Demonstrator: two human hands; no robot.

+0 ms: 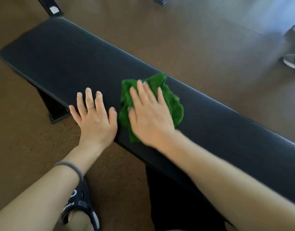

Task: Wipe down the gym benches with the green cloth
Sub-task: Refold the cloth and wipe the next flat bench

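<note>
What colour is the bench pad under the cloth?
Black, with a fine ribbed texture: bench pad, under the green cloth. Head view, the only one.

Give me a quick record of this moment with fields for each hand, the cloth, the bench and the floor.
left hand: flat on the bench's near edge, fingers spread, ring on one finger
right hand: pressing flat on the green cloth
green cloth: crumpled, on the bench top
bench: long black pad
floor: brown

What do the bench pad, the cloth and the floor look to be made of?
Bench pad: likely vinyl over padding, matte black with fine ribbed lines. Green cloth: soft fuzzy fabric, maybe microfibre, crumpled under the right hand. Floor: brown, speckled, possibly rubber or cork.
</note>
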